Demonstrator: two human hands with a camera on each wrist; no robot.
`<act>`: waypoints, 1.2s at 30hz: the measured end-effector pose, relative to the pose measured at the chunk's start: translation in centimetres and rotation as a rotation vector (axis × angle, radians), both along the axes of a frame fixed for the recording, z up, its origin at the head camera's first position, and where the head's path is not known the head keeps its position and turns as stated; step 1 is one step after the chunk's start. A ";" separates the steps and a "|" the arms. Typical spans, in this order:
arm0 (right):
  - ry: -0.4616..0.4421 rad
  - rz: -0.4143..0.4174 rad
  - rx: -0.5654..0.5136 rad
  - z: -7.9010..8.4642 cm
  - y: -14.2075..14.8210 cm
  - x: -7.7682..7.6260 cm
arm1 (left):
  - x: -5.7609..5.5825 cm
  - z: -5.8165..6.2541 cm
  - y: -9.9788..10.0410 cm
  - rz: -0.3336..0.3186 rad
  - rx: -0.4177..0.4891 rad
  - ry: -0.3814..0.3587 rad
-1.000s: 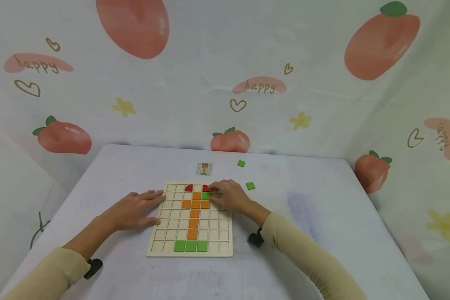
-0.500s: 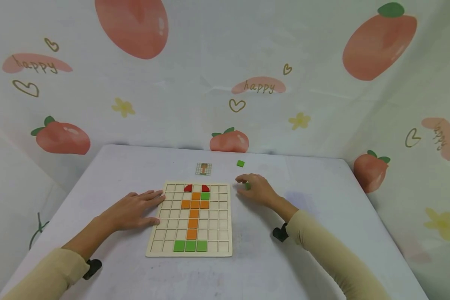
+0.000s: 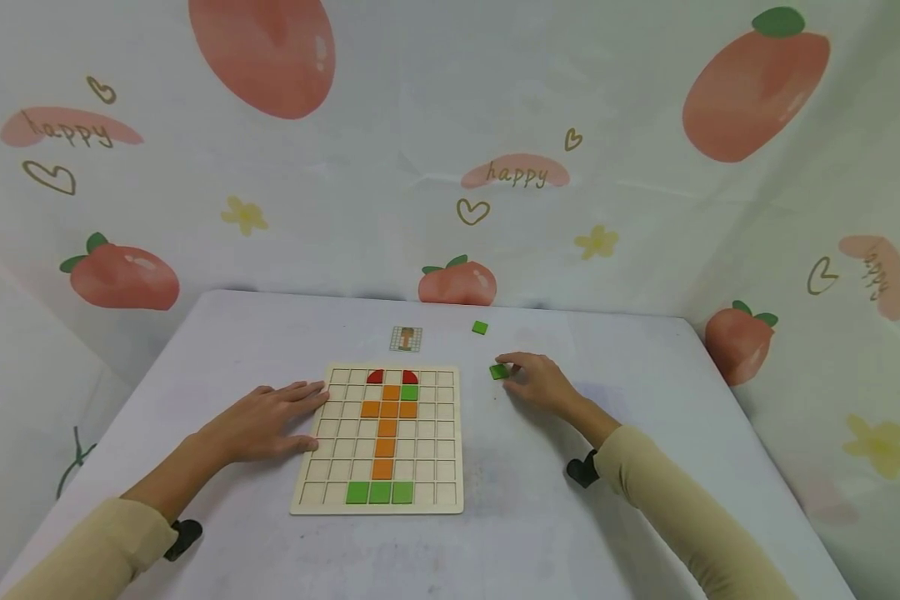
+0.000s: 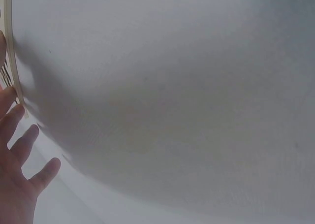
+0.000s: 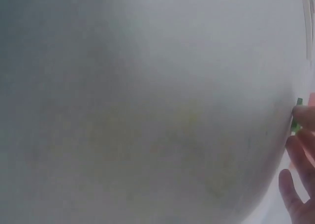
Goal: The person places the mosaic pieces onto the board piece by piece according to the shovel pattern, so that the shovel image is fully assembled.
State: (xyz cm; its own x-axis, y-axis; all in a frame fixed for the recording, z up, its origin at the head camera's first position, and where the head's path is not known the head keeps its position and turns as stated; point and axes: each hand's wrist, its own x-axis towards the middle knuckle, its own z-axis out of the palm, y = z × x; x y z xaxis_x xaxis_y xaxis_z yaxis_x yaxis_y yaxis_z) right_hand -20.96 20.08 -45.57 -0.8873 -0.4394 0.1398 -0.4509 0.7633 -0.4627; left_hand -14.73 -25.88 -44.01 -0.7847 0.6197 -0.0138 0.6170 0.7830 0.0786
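Observation:
My left hand [image 3: 258,422] lies flat with straight fingers, its fingertips and thumb touching the left edge of the wooden grid board [image 3: 438,425]; the left wrist view also shows those fingers by the board's edge [image 4: 9,37]. To the right of the board, my right hand [image 3: 543,383] pinches a green square tile [image 3: 498,372] between thumb and index finger at the table surface. In the right wrist view the green tile [image 5: 299,102] is partly hidden by the fingers. Set in the board are several orange tiles [image 3: 387,428], several green tiles [image 3: 379,492] and two red quarter-round tiles [image 3: 410,377].
A small picture card [image 3: 406,338] with a grid lies behind the board. Another loose green tile [image 3: 480,327] is at the back of the white table [image 3: 532,533]. A fruit-printed cloth [image 3: 390,125] hangs behind the table.
My right hand has left the green tile in the board's second row, moved right and taken hold of the nearer loose green tile. The left hand stays at the board's edge.

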 end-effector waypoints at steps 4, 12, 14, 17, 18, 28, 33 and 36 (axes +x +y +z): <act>-0.019 -0.003 -0.018 -0.1 -0.2 -0.2 | 0.1 0.1 0.1 -0.002 0.002 0.003; -0.046 -0.012 -0.054 -0.4 -0.4 -0.7 | 0.0 0.2 0.1 0.004 -0.004 -0.006; -0.045 -0.004 -0.069 -0.4 -0.5 -0.7 | 0.1 0.2 0.0 0.004 -0.008 -0.005; -0.048 0.004 -0.085 -0.4 -0.8 -0.6 | 0.1 0.1 0.1 0.008 -0.012 -0.005; -0.048 0.005 -0.088 -0.3 -0.9 -0.6 | 0.1 0.1 0.1 0.008 -0.012 -0.005; -0.047 0.034 -0.105 0.4 -4.1 -1.1 | 0.2 0.2 0.1 0.007 0.006 -0.009; -0.024 0.075 -0.116 1.0 -6.1 -1.4 | 0.1 0.0 0.0 0.001 0.008 -0.006; -0.028 0.084 -0.120 1.3 -7.3 -1.5 | 0.1 0.0 0.0 -0.001 0.006 -0.005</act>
